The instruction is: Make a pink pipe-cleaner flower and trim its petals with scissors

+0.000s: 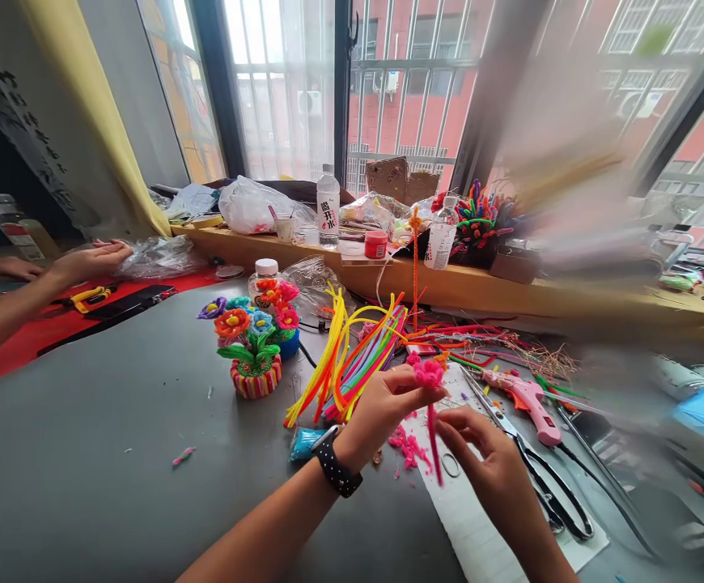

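Observation:
My left hand (382, 409), with a dotted watch band at the wrist, pinches a pink pipe-cleaner flower (428, 372) just under its head. A straight pink stem (434, 449) hangs below the flower, its lower end blurred. At the stem's upper part, my right hand (485, 461) has thumb and forefinger drawn together against it, the other fingers curled. Pink fuzzy scraps (409, 447) and a metal ring (450, 465) lie beneath the hands. Right of them, large scissors (510, 429) and a pink glue gun (531, 397) rest on a white sheet (449, 518) and around it.
A pot of pipe-cleaner flowers (256, 376) stands left of a bundle of colourful pipe cleaners (352, 348). Bottles (328, 206) and a red jar (375, 244) line the wooden sill (437, 290). Another person's hand (94, 261) is at the left, above a red mat (0, 356).

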Tool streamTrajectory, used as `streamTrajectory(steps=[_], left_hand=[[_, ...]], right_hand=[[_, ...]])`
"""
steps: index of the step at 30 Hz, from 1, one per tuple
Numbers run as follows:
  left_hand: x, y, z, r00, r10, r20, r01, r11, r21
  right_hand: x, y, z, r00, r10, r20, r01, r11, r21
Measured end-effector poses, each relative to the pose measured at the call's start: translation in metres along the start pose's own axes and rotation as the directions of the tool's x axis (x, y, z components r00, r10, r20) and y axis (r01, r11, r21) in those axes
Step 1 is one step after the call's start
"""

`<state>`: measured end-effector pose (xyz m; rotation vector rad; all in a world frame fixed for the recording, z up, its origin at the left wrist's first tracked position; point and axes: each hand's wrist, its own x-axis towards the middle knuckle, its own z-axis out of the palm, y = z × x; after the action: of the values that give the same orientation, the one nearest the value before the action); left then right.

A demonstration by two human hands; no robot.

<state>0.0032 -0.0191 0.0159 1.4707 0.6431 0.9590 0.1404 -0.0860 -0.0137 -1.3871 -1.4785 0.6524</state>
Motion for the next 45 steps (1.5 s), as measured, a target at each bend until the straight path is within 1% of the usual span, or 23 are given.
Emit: streamTrajectory(steps=[1,3,5,7,9,11,13,15,17,20,22,24,26,27,29,31,32,34,36,38,40,43,45], left_hand=[[0.0,0.001,-0.001,0.998,0.057,0.014,-0.058,0.994,0.091],[0.0,0.002,-0.002,0.984,0.162,0.078,-0.176,0.951,0.253],[-0.001,0.002,-0.002,0.96,0.236,0.152,-0.277,0.883,0.378],[-0.002,-0.001,0.0,0.936,0.289,0.2,-0.351,0.808,0.473],[-0.002,-0.004,0.001,0.913,0.328,0.243,-0.408,0.737,0.539],[-0.002,-0.006,0.002,0.892,0.354,0.282,-0.452,0.662,0.598],[-0.002,-0.007,0.002,0.877,0.367,0.309,-0.476,0.588,0.654],[-0.002,-0.007,0.002,0.871,0.369,0.323,-0.484,0.535,0.692],[-0.002,-0.007,0.002,0.879,0.357,0.316,-0.469,0.525,0.71],[-0.001,-0.007,0.0,0.903,0.319,0.287,-0.424,0.553,0.717],[0.0,-0.006,-0.003,0.908,0.301,0.292,-0.417,0.566,0.711],[0.001,-0.006,-0.005,0.902,0.318,0.292,-0.428,0.558,0.711],[0.001,-0.005,-0.005,0.888,0.366,0.278,-0.442,0.517,0.733],[0.001,-0.005,-0.004,0.878,0.39,0.277,-0.452,0.488,0.746],[-0.001,-0.005,0.0,0.855,0.423,0.299,-0.478,0.423,0.77],[-0.003,-0.005,0.004,0.836,0.437,0.333,-0.504,0.369,0.781],[-0.004,-0.005,0.005,0.83,0.44,0.342,-0.511,0.357,0.782],[-0.005,-0.004,0.006,0.83,0.438,0.344,-0.518,0.38,0.766],[-0.004,-0.003,0.004,0.842,0.416,0.344,-0.52,0.453,0.724],[-0.003,-0.002,0.001,0.849,0.387,0.359,-0.524,0.526,0.67],[-0.001,-0.001,-0.003,0.847,0.357,0.394,-0.532,0.568,0.628],[-0.001,0.0,-0.004,0.835,0.324,0.445,-0.547,0.576,0.607],[-0.002,0.0,-0.001,0.837,0.327,0.44,-0.546,0.557,0.626]], right_hand=[[0.001,0.001,-0.003,0.998,-0.009,-0.055,0.01,1.0,0.028],[0.001,0.002,-0.01,0.981,-0.07,-0.181,0.085,0.993,0.078],[0.0,0.003,-0.015,0.956,-0.182,-0.229,0.201,0.978,0.062],[-0.001,0.002,-0.019,0.934,-0.301,-0.194,0.303,0.953,-0.021],[-0.003,0.001,-0.022,0.914,-0.38,-0.14,0.365,0.923,-0.122],[-0.004,-0.002,-0.023,0.903,-0.42,-0.085,0.397,0.895,-0.204],[-0.004,-0.005,-0.022,0.901,-0.431,-0.042,0.408,0.877,-0.254],[-0.004,-0.008,-0.021,0.91,-0.413,-0.044,0.389,0.884,-0.261],[-0.003,-0.009,-0.019,0.933,-0.346,-0.094,0.323,0.925,-0.199],[-0.001,-0.007,-0.022,0.972,-0.143,-0.186,0.138,0.99,-0.04],[0.001,-0.004,-0.027,0.982,-0.003,-0.19,0.012,0.999,0.048],[0.002,-0.001,-0.029,0.985,0.076,-0.152,-0.06,0.993,0.103],[0.002,0.0,-0.028,0.983,0.097,-0.155,-0.075,0.988,0.138],[0.002,0.0,-0.025,0.979,0.095,-0.179,-0.068,0.986,0.151],[0.002,-0.002,-0.018,0.974,0.078,-0.212,-0.043,0.986,0.164],[0.0,-0.005,-0.013,0.979,0.059,-0.196,-0.027,0.986,0.164],[0.0,-0.006,-0.012,0.982,0.054,-0.184,-0.023,0.985,0.169],[-0.001,-0.009,-0.016,0.985,0.043,-0.167,-0.011,0.982,0.187],[-0.001,-0.01,-0.023,0.987,0.019,-0.158,0.009,0.984,0.18],[-0.001,-0.012,-0.032,0.992,-0.01,-0.124,0.027,0.99,0.136],[-0.001,-0.012,-0.037,0.996,-0.021,-0.081,0.031,0.993,0.112],[-0.001,-0.011,-0.036,0.996,-0.014,-0.089,0.025,0.992,0.126],[0.0,-0.009,-0.032,0.995,-0.008,-0.102,0.022,0.991,0.132]])
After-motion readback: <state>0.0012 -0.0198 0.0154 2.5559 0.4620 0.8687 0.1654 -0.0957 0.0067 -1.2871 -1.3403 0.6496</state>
